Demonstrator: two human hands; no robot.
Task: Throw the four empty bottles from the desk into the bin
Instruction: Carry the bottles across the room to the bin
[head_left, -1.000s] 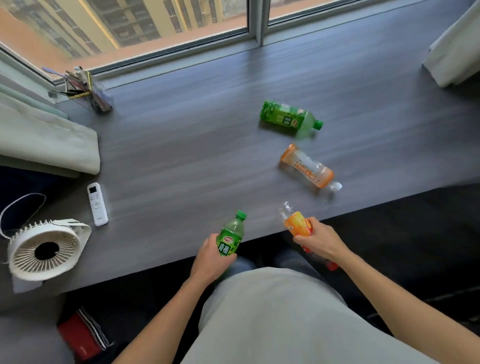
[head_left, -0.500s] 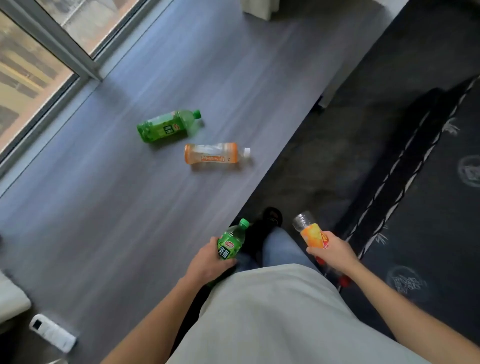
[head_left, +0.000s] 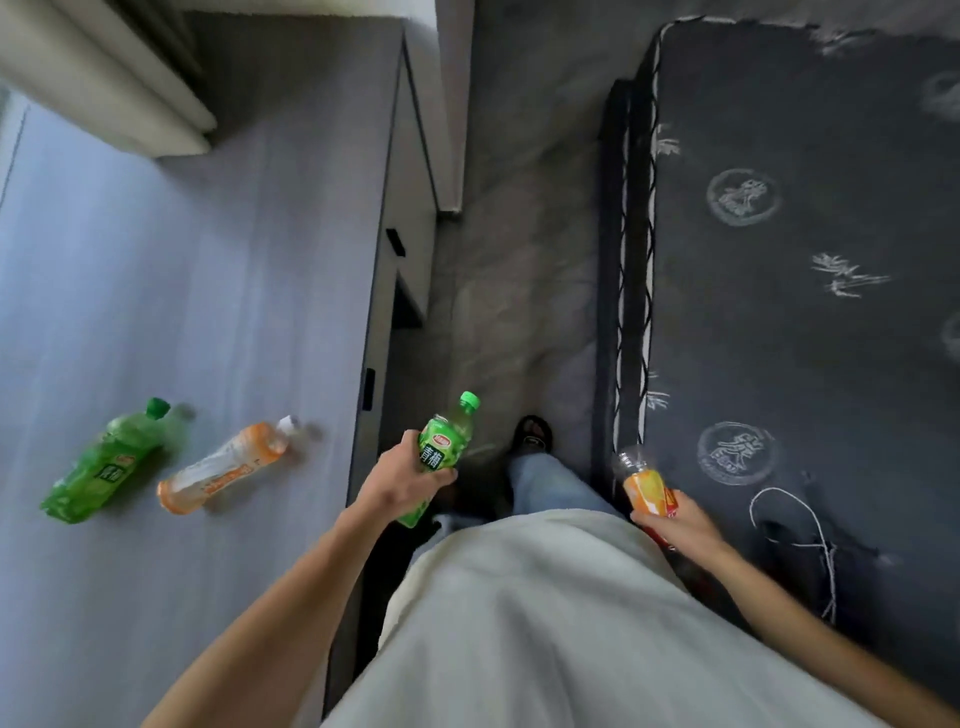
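Note:
My left hand grips a small green bottle with a green cap, held past the desk's edge over the floor. In my right hand is an orange-labelled clear bottle with no cap, held in front of the dark bed. Two more bottles lie on their sides on the grey desk at the left: a green bottle and, beside it, an orange bottle with a white cap. No bin shows in this view.
A dark patterned bed cover fills the right, with a white cord lying on it. A grey floor strip runs between desk and bed, my shoe on it. Folded pale curtain rests at the desk's far left.
My view has swung right, away from the window toward the bed. Both hands, each still holding its bottle, have left the desk and now hang over the floor gap.

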